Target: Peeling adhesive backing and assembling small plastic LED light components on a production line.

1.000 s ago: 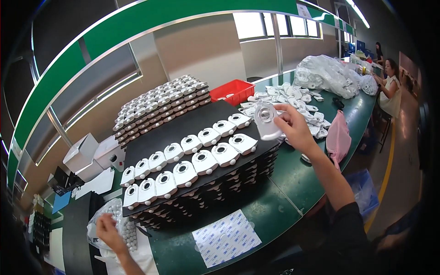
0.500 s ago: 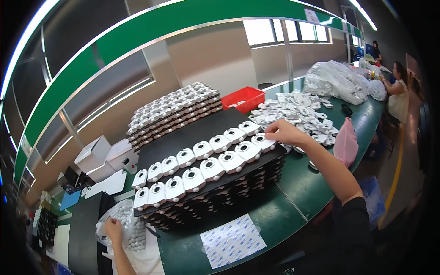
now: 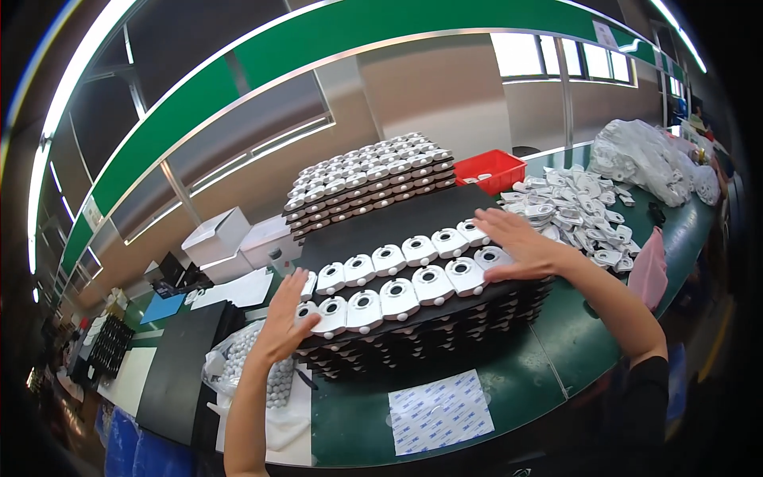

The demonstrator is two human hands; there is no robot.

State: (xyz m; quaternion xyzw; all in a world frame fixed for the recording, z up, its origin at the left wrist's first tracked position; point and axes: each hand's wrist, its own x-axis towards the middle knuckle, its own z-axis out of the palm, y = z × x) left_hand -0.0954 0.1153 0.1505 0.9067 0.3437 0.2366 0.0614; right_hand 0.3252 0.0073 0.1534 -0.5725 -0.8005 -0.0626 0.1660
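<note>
Two rows of white plastic housings (image 3: 398,297), each with a round dark-centred hole and a small ball at its lower end, lie on the top black board (image 3: 373,238) of a stack. My left hand (image 3: 284,318) is at the left end of these rows, fingers stretched out and thumb apart, partly covering the end housings. At the opposite end, my right hand (image 3: 520,245) has its fingers spread beside the last housings. Neither hand grips anything. Whether the fingertips touch the housings I cannot tell.
Behind stand more loaded boards (image 3: 369,179) and a red bin (image 3: 491,171). Loose white housings (image 3: 572,208) are heaped at right, near a pink cloth (image 3: 649,270). A bag of small balls (image 3: 238,358) lies at left; a blue-printed sheet (image 3: 441,413) lies in front.
My left hand has left the bag of balls and come up to the left end of the rows. My right hand has gone from pinching at an end housing to spread fingers. The view has shifted left.
</note>
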